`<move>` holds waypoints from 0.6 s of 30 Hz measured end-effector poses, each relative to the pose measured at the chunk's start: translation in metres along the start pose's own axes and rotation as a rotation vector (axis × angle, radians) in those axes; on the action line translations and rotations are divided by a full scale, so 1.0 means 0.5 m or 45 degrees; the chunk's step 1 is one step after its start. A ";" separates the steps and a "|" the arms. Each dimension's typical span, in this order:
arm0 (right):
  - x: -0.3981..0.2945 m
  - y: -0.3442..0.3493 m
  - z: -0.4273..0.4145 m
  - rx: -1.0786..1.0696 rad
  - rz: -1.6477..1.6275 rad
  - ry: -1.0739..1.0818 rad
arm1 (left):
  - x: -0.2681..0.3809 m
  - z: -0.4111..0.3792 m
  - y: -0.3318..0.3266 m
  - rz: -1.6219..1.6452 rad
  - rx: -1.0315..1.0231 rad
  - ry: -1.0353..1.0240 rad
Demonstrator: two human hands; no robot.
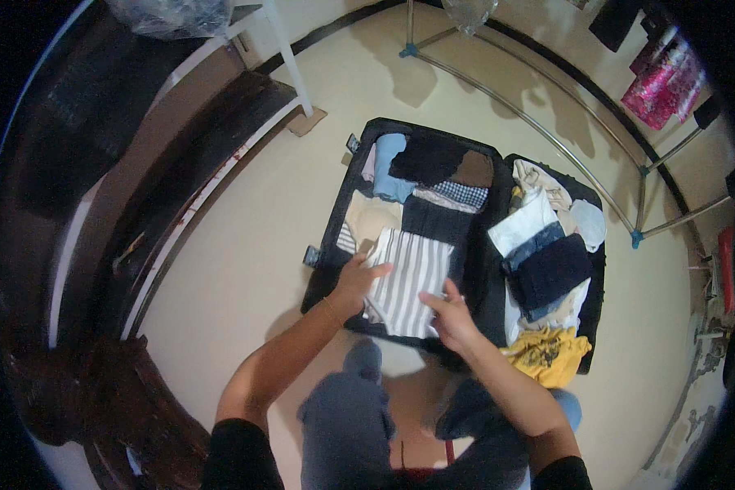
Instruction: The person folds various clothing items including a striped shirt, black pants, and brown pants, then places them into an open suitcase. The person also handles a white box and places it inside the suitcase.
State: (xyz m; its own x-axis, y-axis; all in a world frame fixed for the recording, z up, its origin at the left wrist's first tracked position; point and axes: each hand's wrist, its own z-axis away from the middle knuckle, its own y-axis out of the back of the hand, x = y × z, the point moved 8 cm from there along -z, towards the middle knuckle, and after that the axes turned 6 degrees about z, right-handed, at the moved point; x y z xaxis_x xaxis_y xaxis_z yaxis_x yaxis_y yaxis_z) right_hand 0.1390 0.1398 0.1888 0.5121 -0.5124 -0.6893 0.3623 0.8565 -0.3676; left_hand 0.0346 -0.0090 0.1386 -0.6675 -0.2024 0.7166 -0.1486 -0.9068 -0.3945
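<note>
An open black suitcase [479, 257] lies on the floor before me. Over its left half, my left hand [358, 278] grips the left edge of a folded grey-and-white striped garment [411, 275], while my right hand [456, 312] holds its lower right edge. Beyond the stripes are a beige garment [373, 214], a rolled light-blue garment [392, 165], a black one [425, 160], a brown one [474, 168] and a checked one [462, 193]. The right half holds a white garment [523, 223], a dark folded garment [554, 267] and a yellow printed garment [545, 358].
A metal tube frame [527, 116] stands on the floor beyond the suitcase. Dark shelving with a pale edge [184, 226] runs along the left. Pink clothing [661, 92] hangs at the upper right. My knees are close to the suitcase's near edge.
</note>
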 end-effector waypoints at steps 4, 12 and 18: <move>0.004 0.013 -0.229 0.042 0.215 0.202 | -0.015 -0.160 0.091 0.102 0.348 -0.176; 0.207 0.064 -0.664 0.280 0.980 0.277 | -0.030 -0.388 0.256 -0.823 0.838 -0.496; 0.187 0.056 -0.633 0.182 0.534 0.338 | -0.071 -0.358 0.295 -0.558 0.898 -0.589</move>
State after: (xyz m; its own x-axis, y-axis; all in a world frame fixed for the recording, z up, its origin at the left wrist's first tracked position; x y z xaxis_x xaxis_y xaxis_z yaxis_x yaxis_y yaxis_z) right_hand -0.0493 0.1353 -0.0835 0.4273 -0.0772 -0.9008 0.2801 0.9586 0.0507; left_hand -0.0944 -0.0694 -0.0480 -0.2794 0.2193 0.9348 0.2585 -0.9204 0.2932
